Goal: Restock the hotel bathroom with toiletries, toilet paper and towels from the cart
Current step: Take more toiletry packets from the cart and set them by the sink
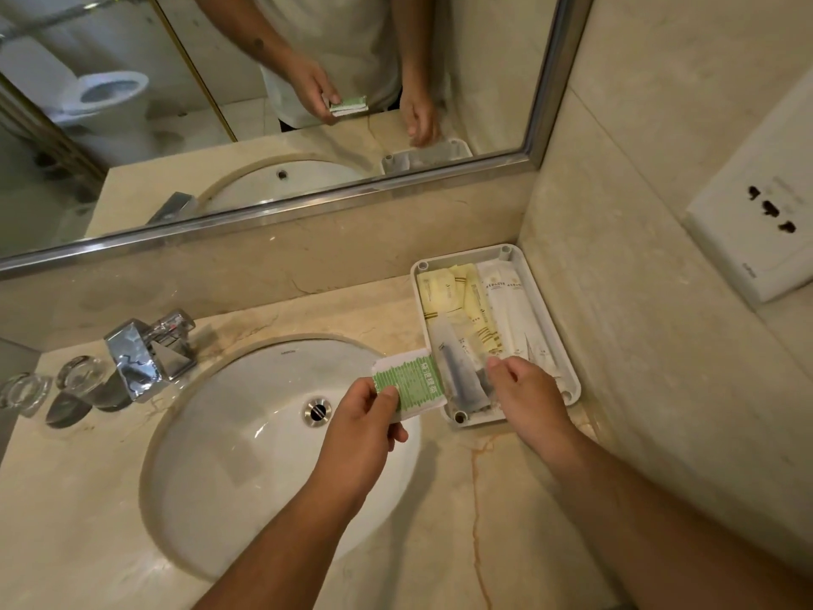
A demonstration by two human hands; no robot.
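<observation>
A white amenity tray point(555, 314) sits on the marble counter in the corner, right of the sink. It holds yellow sachets point(444, 292), long white packets point(510, 301) and a clear wrapped packet point(459, 367) near its front. My left hand point(369, 420) pinches a green-and-white sachet point(413, 380) over the sink's right rim, just left of the tray. My right hand point(528, 398) rests at the tray's front end, thumb and fingers touching the clear packet; whether it grips it is unclear.
The oval sink point(246, 451) with its drain fills the counter's middle, with a chrome tap point(145, 350) behind it. Two upturned glasses point(53, 385) stand at the left. A mirror lines the back wall and a wall socket point(765, 213) is at the right.
</observation>
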